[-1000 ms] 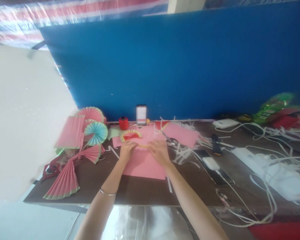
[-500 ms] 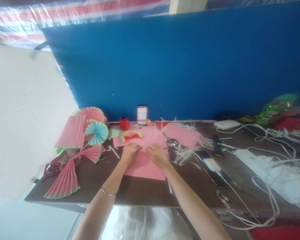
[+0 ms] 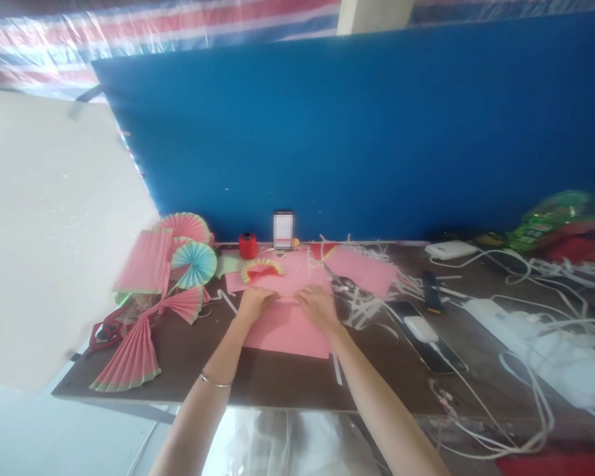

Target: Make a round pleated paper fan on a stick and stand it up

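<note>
A sheet of pink paper (image 3: pixel 287 334) lies on the dark table in front of me. Its far edge shows a narrow raised strip running between my hands. My left hand (image 3: pixel 258 304) has its fingers closed on the left end of that strip. At the right end, my right hand (image 3: pixel 317 305) pinches the paper in the same way; its fingertips are partly hidden. Just beyond the hands sits a small pleated fan (image 3: pixel 262 269) in yellow and red, on more pink paper (image 3: pixel 297 266).
Pink pleated fans (image 3: pixel 129 357) and a blue rosette (image 3: pixel 194 264) are at the left. A red container (image 3: pixel 248 246) and a propped phone (image 3: pixel 283 230) stand behind. Scissors (image 3: pixel 344 283), white paper strips (image 3: pixel 369 307), another phone (image 3: pixel 436 350) and a power strip (image 3: pixel 500 320) with cables lie right.
My hands have spread slightly apart along the paper's far edge, and the narrow strip between them now shows more clearly. The view has shifted a little.
</note>
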Tool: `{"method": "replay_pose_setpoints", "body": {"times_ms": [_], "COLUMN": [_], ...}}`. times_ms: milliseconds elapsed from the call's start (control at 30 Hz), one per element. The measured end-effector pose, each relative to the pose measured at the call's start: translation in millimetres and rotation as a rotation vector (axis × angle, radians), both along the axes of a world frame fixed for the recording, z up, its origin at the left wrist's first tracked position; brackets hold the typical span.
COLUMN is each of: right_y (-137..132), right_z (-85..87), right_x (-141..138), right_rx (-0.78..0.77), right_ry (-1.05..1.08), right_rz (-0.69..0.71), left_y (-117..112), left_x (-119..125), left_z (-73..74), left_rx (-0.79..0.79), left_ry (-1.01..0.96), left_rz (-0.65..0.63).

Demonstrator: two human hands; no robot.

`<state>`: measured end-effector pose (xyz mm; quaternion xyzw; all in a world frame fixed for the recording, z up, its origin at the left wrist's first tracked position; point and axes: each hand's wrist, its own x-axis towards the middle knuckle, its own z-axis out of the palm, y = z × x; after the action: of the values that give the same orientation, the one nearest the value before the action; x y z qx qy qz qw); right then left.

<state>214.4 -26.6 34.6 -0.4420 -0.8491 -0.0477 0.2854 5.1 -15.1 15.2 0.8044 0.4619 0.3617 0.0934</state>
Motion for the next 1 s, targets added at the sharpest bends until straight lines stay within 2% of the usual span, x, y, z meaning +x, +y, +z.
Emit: {"method": "replay_pose_setpoints", "body": {"times_ms": [100, 200, 433, 600, 833, 1000], "right_y": [1.7, 5.7, 15.9, 16.2, 15.5, 13.8], "right_z": [-0.8, -3.5, -12.4, -6.3, -4.1, -7.7], "right_x": [3.5, 6.9, 9.7, 12.2, 15.1, 16.7], "right_rx": [-0.036, -0.077, -0.337, -0.373, -0.299, -0.2], "right_ry": [0.061, 0.16, 0.456, 0.608, 0.549, 0.308], "right_rz": [-0.007, -0.007, -0.067, -0.079, -0.103, -0.129], "left_y": [-1.2, -1.2, 3.0, 5.4, 2.2, 2.2], "left_x": [-4.2, -9.7, -18.9, -20.4, -17.7, -14.9], "left_z": [5.0, 8.5, 8.0, 5.0, 5.9, 0.7], "left_rx": [-0.18, -0.286, -0.403, -0.424, -0.395, -0.315], "left_ry": [-0.138, -0.32, -0.532, -0.567, -0.516, -0.375], "left_rz": [0.033, 0.079, 0.15, 0.198, 0.096, 0.068]}}
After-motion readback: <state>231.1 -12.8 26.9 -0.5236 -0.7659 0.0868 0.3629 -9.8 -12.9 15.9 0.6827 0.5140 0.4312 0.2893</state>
